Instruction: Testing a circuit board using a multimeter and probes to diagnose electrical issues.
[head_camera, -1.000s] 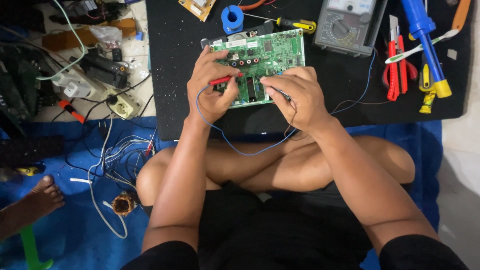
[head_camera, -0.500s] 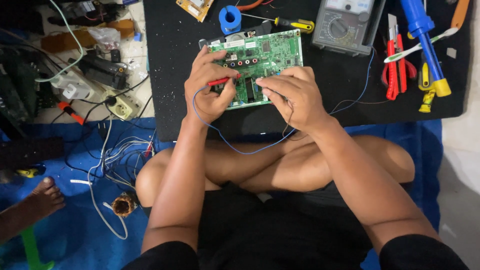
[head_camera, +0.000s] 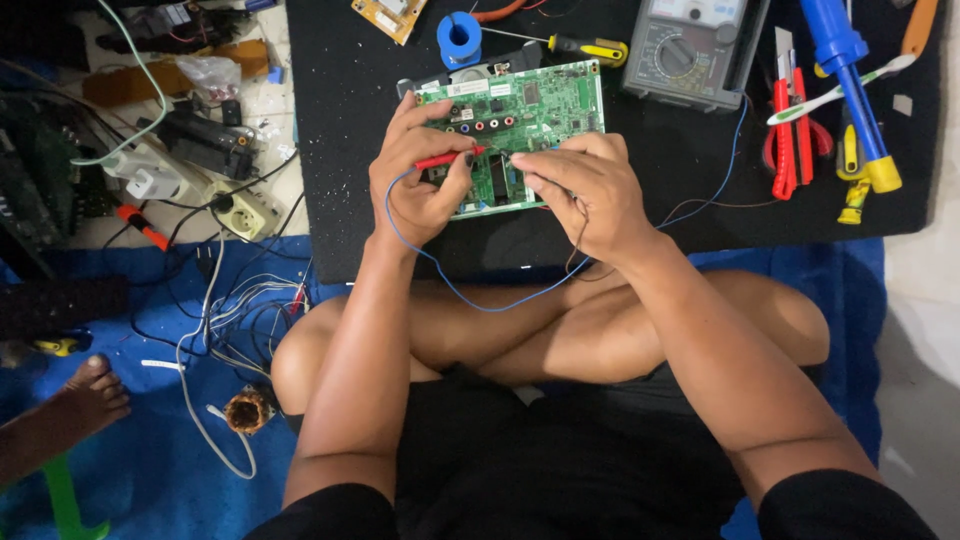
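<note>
A green circuit board (head_camera: 540, 105) lies on a black mat (head_camera: 340, 120) in front of my crossed legs. My left hand (head_camera: 415, 185) grips a red test probe (head_camera: 448, 158) whose tip points right onto the board. My right hand (head_camera: 585, 190) pinches a thin dark probe against the board's middle; its tip is hidden under my fingers. A blue lead (head_camera: 480, 300) loops from the left hand down over my legs. Another blue lead (head_camera: 725, 170) runs toward a grey multimeter (head_camera: 690, 50) at the mat's far side.
On the mat's right lie red pliers (head_camera: 785, 140), a blue solder sucker (head_camera: 850, 80) and a yellow tool. A yellow-handled screwdriver (head_camera: 590, 48) and blue tape roll (head_camera: 459, 32) sit behind the board. Cables, a power strip (head_camera: 235, 205) and another person's foot (head_camera: 70, 410) are left.
Both hands stay on the board; the red probe has shifted slightly and the right hand's fingers have edged closer to the board's middle.
</note>
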